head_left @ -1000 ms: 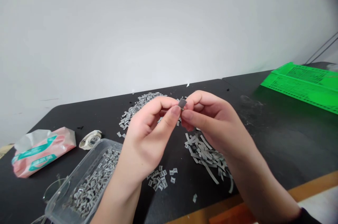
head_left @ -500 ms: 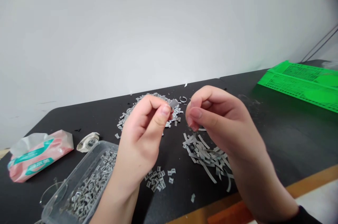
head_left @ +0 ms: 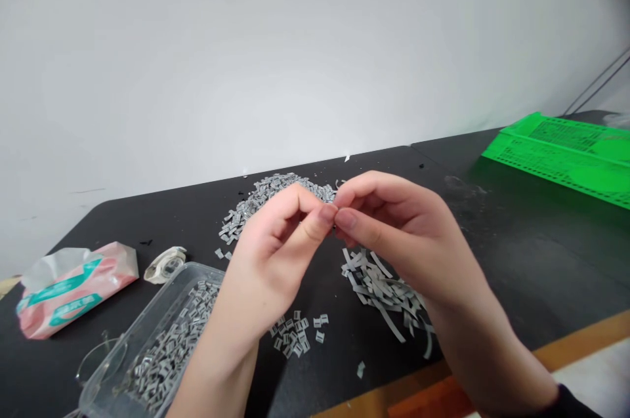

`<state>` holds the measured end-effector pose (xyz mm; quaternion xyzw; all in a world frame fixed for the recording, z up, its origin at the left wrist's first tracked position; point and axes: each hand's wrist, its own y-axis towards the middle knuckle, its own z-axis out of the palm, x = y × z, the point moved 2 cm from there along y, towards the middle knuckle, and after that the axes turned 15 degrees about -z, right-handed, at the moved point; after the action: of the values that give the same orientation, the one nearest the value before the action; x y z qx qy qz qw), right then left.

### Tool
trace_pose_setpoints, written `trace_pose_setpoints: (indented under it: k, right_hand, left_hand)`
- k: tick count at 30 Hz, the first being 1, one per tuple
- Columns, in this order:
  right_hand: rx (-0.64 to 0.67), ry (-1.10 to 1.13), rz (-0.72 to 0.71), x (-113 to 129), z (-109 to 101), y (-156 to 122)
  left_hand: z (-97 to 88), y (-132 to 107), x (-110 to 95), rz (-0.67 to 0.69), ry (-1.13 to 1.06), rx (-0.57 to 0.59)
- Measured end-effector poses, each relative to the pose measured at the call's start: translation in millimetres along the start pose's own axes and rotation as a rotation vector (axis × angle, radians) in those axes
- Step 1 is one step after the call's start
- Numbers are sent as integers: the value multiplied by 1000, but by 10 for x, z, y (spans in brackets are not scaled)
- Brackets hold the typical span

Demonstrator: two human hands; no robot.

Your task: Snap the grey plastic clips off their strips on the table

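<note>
In the middle of the head view my two hands meet at the fingertips. My left hand (head_left: 278, 257) is closed in a thumb-and-finger pinch on a small grey piece, which the fingers now hide. Closed as well, my right hand (head_left: 408, 228) presses thumb and forefinger together against the left fingertips; what sits between them cannot be made out. Behind the hands lies a heap of small grey pieces (head_left: 266, 196). Below the right hand is a pile of grey strips (head_left: 381, 287), and a small cluster of grey clips (head_left: 293, 337) lies below and between the wrists.
A clear plastic box (head_left: 135, 337) full of grey clips stands left of my left forearm. Beyond it are a pale watch (head_left: 167, 265), eyeglasses (head_left: 101, 359) and a pink tissue pack (head_left: 79, 290). A green plastic basket (head_left: 566, 159) is at the far right, on the black table (head_left: 531, 260).
My right hand has moved left and its fingertips have closed against those of my left hand, which shifted slightly right. The grey piece that stuck out of the left pinch is now hidden.
</note>
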<state>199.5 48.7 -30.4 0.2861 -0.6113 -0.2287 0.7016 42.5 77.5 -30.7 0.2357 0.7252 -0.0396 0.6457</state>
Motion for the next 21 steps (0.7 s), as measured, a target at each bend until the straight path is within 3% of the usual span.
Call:
trace_pose_setpoints:
  k: [4, 9, 16, 21]
  right_hand:
    - [-2, 0, -15, -8, 4, -1]
    - [-37, -26, -60, 6, 4, -4]
    - [-52, -104, -102, -3, 10, -33]
    - [-137, -213, -177, 35, -4, -69]
  left_hand:
    - [-4, -41, -63, -10, 100, -35]
    - [4, -105, -140, -59, 94, 16]
    - [15, -82, -81, -118, -71, 31]
    - [-3, -86, -54, -78, -18, 9]
